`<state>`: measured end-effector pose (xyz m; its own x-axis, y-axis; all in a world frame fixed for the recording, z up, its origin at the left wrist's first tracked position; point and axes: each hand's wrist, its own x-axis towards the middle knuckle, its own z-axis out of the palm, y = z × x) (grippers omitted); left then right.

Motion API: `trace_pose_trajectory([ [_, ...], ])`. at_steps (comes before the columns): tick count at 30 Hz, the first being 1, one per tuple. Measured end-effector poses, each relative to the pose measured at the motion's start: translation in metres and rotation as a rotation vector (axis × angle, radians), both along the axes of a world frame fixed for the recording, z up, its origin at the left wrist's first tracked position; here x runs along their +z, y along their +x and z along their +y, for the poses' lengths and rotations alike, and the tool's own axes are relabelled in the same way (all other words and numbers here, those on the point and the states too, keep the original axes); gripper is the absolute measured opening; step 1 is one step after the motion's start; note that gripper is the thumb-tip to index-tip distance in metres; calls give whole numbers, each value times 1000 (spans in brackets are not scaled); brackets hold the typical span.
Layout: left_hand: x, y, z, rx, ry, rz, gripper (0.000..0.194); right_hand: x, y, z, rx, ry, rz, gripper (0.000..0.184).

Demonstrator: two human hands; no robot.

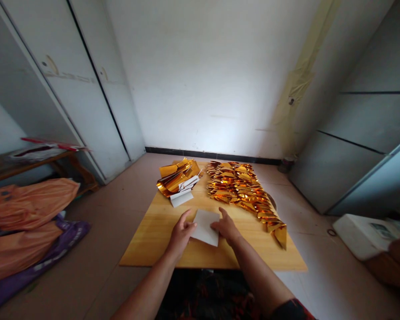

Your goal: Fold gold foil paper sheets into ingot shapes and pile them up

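A sheet of paper (205, 227), pale side up, is held between my two hands just above the near middle of the wooden board (160, 240). My left hand (182, 231) grips its left edge, thumb on top. At the right edge my right hand (226, 226) pinches it, with the index finger pointing forward. Beyond my left hand lies a loose pile of gold foil paper (176, 175), some sheets showing white undersides. Folded gold foil pieces (235, 182) stand in packed rows at the back right, trailing down the board's right side.
Orange and purple bags (30, 226) lie on the floor at the left, by a low wooden bench (53, 162). A grey fridge (356, 146) and a white foam box (363, 235) stand at the right. Behind the board is a white wall (200, 89).
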<state>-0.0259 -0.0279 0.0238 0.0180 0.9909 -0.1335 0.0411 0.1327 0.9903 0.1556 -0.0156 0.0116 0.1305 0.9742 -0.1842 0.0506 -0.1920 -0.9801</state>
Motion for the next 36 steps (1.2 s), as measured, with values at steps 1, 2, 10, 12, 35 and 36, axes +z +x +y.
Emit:
trace_pose_trajectory([
  [1, -1, -1, 3, -40, 30, 109, 46, 0, 2, 1, 14, -43, -55, 78],
  [2, -2, -2, 6, -85, 69, 210, 37, 2, 3, 1, 27, -94, -103, 73],
  [10, 6, 0, 11, -382, 349, 825, 32, 25, 9, 4, 201, -280, -436, 65],
  [12, 7, -2, 10, -484, 535, 913, 46, 28, 10, 4, 278, -265, -583, 62],
  [35, -8, -3, 7, -814, 650, 1063, 86, 2, 19, -34, 376, 456, -1230, 34],
  [36, -10, -4, 5, -787, 665, 1050, 79, 1, 20, -35, 380, 460, -1225, 34],
])
